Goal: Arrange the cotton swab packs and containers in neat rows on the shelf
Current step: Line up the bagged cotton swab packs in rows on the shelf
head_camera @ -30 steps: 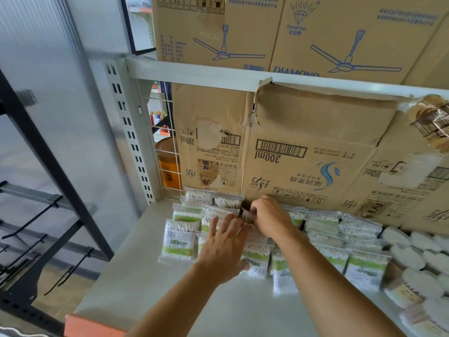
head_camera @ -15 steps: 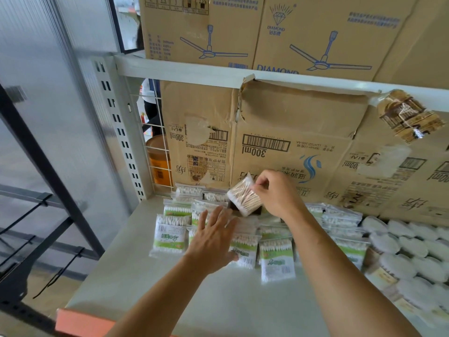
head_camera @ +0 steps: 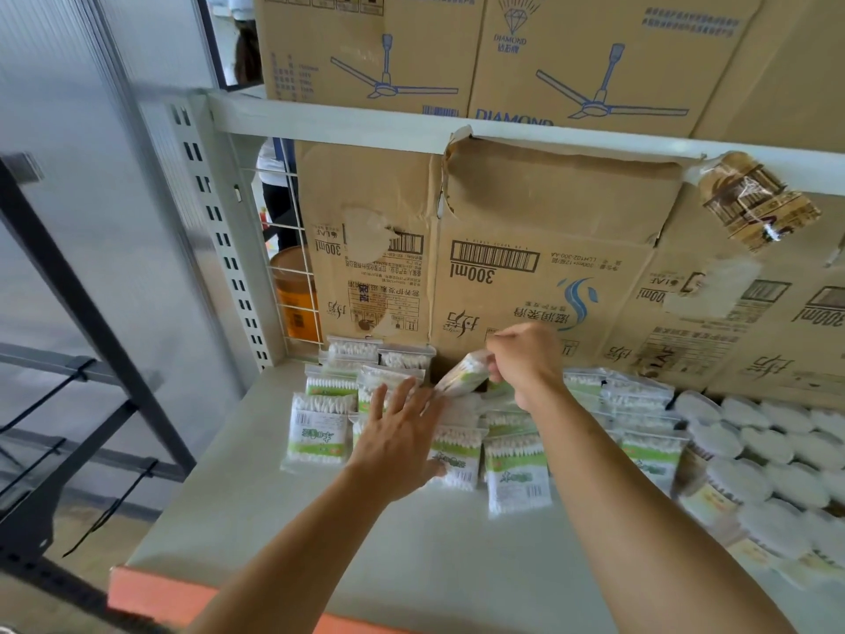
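Observation:
Several green-and-white cotton swab packs [head_camera: 318,432] lie in rough rows on the white shelf [head_camera: 366,551], and round clear containers [head_camera: 754,450] crowd its right end. My right hand [head_camera: 526,363] pinches a tilted pack of wooden-stick swabs [head_camera: 462,375] just above the packs near the back. My left hand [head_camera: 398,441] lies flat with fingers spread on the packs in the middle, hiding some of them.
Upside-down cardboard boxes [head_camera: 526,267] form the back wall behind the packs. An upper shelf [head_camera: 343,123] carries fan boxes [head_camera: 594,52]. A wrapped pack [head_camera: 754,201] hangs at the upper right. A slotted upright [head_camera: 219,240] and wire grid [head_camera: 292,267] stand at the left.
My right hand drew the wooden-stick pack out from among the back packs, lifted it, and has now brought it lower and tilted. My left hand stayed flat on the packs.

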